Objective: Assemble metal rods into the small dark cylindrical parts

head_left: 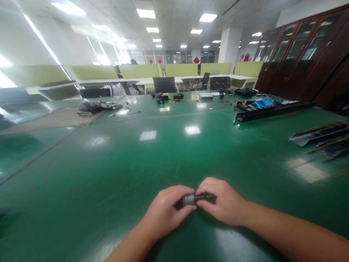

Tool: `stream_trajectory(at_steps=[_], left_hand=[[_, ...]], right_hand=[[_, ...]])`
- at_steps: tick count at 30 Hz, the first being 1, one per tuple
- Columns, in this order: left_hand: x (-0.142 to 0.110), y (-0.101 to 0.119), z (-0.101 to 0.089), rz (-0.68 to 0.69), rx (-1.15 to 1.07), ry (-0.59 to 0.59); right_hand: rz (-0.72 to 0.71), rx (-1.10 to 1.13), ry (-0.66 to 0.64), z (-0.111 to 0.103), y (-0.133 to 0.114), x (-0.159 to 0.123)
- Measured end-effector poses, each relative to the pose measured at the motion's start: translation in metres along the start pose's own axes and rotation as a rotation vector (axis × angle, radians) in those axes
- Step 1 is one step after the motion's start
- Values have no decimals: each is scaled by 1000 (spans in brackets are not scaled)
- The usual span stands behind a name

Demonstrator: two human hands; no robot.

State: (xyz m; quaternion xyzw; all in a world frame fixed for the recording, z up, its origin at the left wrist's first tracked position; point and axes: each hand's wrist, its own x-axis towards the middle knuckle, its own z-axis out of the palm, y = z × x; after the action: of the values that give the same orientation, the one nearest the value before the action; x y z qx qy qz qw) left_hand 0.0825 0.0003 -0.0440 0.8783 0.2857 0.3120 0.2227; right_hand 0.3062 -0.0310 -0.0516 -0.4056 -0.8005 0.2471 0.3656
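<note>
Low in the middle of the head view, a small grey metal cylinder with a thin dark shaft (189, 199) lies level between my hands. From the left, my left hand (169, 206) is closed on its thick grey body, thumb below and fingers above. My right hand (222, 200) is closed around the shaft side, with thumb and fingertips meeting near where the shaft joins the body. The shaft points right, into the hollow of that hand. Part of the cylinder's left end is hidden by my left hand. Both hands are just over the green tabletop (122, 163).
Black metal channels (272, 111) and shorter rails (321, 133) lie on the right. A blue item (264, 102) rests on the far channel. Black parts (160, 97) and a grey box (205, 96) stand at the back, a bagged bundle (94, 106) at left.
</note>
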Motion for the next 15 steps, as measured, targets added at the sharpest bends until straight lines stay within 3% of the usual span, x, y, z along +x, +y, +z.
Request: stream_trajectory(at_steps=[15], left_hand=[[-1, 4, 1, 15, 28, 41]], right_hand=[[17, -10, -18, -4, -1, 1]])
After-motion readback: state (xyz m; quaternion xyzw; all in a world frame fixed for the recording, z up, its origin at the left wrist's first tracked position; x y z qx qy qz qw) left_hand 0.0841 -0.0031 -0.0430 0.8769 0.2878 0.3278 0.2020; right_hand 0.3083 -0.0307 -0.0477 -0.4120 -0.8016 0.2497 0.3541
